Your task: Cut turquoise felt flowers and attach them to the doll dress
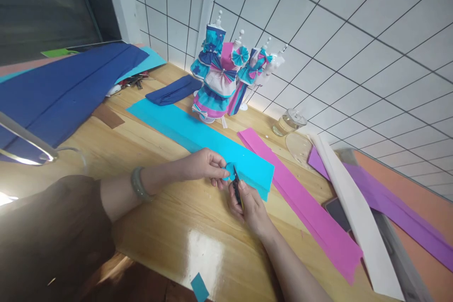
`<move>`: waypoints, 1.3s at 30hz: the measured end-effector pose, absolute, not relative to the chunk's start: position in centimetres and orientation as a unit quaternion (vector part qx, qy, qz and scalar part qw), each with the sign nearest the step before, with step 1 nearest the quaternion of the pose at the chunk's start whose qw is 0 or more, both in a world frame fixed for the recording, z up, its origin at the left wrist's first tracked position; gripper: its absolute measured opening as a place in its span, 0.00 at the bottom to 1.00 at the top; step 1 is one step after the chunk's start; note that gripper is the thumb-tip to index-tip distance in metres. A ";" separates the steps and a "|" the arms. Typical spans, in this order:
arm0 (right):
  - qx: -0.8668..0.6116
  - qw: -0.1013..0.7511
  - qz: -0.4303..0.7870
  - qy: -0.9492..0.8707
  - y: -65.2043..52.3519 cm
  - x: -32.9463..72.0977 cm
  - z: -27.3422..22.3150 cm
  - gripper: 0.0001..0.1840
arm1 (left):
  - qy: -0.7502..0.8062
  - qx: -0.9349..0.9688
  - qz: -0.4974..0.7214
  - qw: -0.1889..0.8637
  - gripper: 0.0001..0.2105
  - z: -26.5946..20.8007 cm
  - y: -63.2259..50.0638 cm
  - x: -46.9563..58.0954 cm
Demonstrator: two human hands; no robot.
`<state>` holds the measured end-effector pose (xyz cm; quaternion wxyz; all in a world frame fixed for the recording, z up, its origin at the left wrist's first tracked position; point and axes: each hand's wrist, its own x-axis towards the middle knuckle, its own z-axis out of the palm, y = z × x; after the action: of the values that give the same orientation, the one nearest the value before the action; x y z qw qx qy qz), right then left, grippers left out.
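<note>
Between the fingertips of my left hand (pixel 208 165) is a small turquoise piece of crepe paper (pixel 230 170), rounded in outline. A pair of dark-handled scissors (pixel 236 184) is gripped in my right hand (pixel 249 205), its blades pointing up against the piece's right edge. How wide the blades stand is too small to tell. Both hands are over the near edge of a long turquoise paper strip (pixel 212 139) lying on the wooden table. A pink paper strip (pixel 304 198) lies to the right of my right hand.
Mini mannequins in paper dresses (pixel 222 71) stand against the tiled wall. Right of them is a glass jar (pixel 289 121). White paper (pixel 361 207) and purple paper (pixel 392 203) strips cross at right. Dark blue paper (pixel 71 85) covers the left; a teal scrap (pixel 200 287) lies at the front edge.
</note>
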<state>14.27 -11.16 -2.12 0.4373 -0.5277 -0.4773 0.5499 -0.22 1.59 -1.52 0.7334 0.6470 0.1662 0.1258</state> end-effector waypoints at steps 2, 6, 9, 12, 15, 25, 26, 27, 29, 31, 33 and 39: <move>-0.529 0.436 0.549 -0.479 -11.2 14.3 -2.1 0.22 | 0.164 0.644 0.127 0.736 0.13 -1.6 1.6 -0.2; -0.530 0.434 0.545 -0.484 -11.3 14.3 -2.1 0.21 | 0.162 0.639 0.135 0.740 0.12 -1.8 1.6 -0.1; -0.525 0.437 0.547 -0.483 -11.2 14.3 -2.0 0.21 | 0.165 0.645 0.149 0.731 0.12 -1.7 1.4 -0.1; -0.525 0.442 0.546 -0.480 -11.2 14.3 -2.0 0.21 | 0.179 0.655 0.169 0.714 0.12 -1.5 1.1 -0.1; -0.526 0.446 0.546 -0.476 -11.1 14.3 -2.3 0.21 | 0.204 0.637 0.193 0.718 0.13 -1.6 0.9 0.0; -0.519 0.442 0.541 -0.493 -11.1 14.4 -2.3 0.21 | 0.176 0.622 0.161 0.745 0.11 -1.6 1.0 0.1; -0.517 0.443 0.541 -0.493 -11.1 14.4 -2.3 0.21 | 0.174 0.620 0.159 0.748 0.11 -1.6 1.0 0.1; -0.514 0.445 0.543 -0.493 -11.1 14.4 -2.3 0.21 | 0.173 0.618 0.157 0.751 0.11 -1.6 0.9 0.1; -0.506 0.449 0.550 -0.490 -11.0 14.3 -2.5 0.21 | 0.171 0.615 0.154 0.754 0.11 -1.6 0.9 0.2; -0.499 0.454 0.558 -0.484 -11.0 14.3 -2.6 0.21 | 0.174 0.610 0.153 0.758 0.11 -1.6 0.8 0.2; -0.497 0.458 0.562 -0.477 -11.0 14.4 -2.7 0.21 | 0.186 0.600 0.155 0.763 0.10 -1.5 0.9 0.2; -0.511 0.449 0.557 -0.476 -11.1 14.4 -2.3 0.22 | 0.208 0.590 0.143 0.767 0.11 -1.2 1.0 0.1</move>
<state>14.42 -11.13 -2.30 0.4489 -0.5114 -0.4761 0.5571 0.09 1.02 -1.22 0.7667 0.5905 0.2076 0.1429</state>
